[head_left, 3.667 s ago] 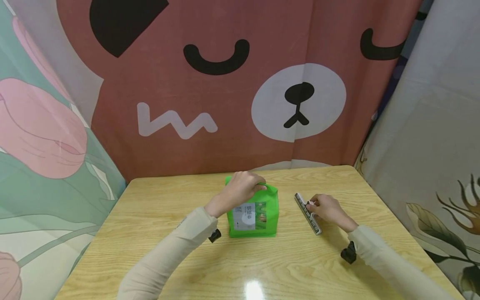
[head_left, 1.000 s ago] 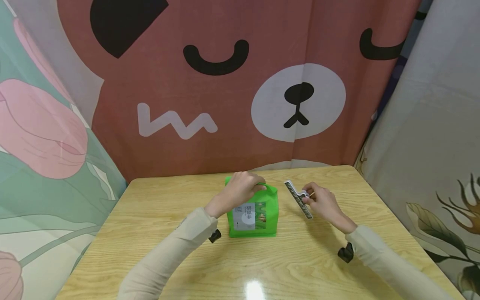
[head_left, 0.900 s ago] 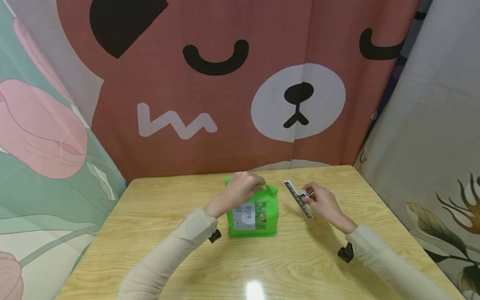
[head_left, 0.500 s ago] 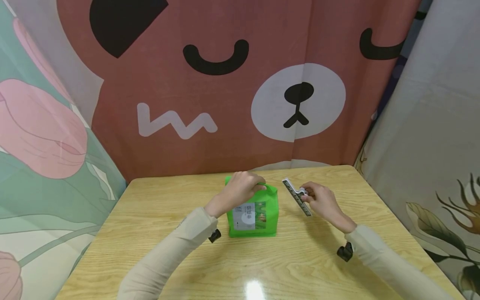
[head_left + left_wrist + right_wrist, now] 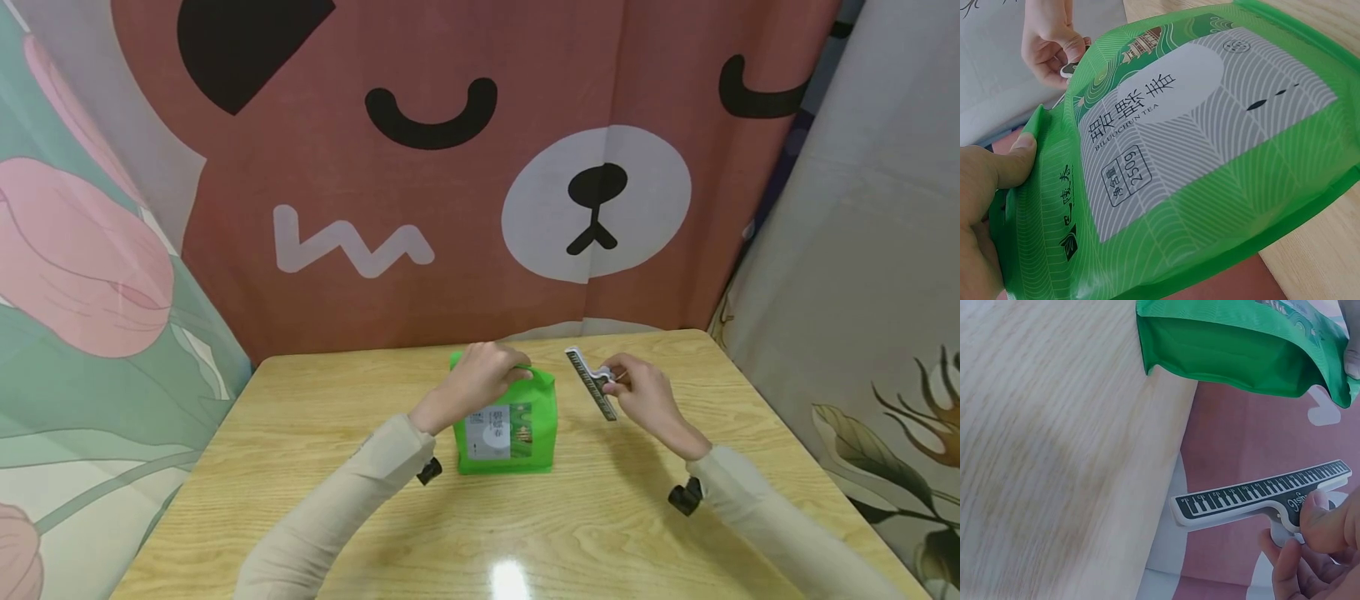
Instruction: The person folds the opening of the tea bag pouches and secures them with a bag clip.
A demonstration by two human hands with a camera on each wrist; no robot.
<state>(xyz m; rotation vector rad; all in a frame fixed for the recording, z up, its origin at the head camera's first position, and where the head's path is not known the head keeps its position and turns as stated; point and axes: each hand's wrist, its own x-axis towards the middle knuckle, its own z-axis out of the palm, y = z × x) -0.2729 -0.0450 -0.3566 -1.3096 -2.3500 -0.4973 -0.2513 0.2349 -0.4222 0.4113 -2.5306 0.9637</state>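
Note:
A green bag of Biluochun tea [image 5: 543, 433] stands upright on the table, its grey label facing me in the head view. My left hand [image 5: 486, 375] grips its top edge. In the left wrist view the thumb [image 5: 1013, 165] presses on the bag's top, with the other fingers partly hidden behind it. To the right of the bag, my right hand [image 5: 647, 396] pinches the handles of a long bag clip [image 5: 590, 383], white-edged with a black piano-key print. The right wrist view shows this clip [image 5: 1254, 495] held by thumb and fingers, apart from the bag.
The wooden table [image 5: 360, 533] has its back edge against a curtain [image 5: 337, 308] printed with a bear face. More printed curtains hang at the left and right sides. Small black cameras sit under both wrists.
My right hand has lifted the bag clip off the table and carried it up and a little left, toward the back. The left hand and the tea bag have stayed in place.

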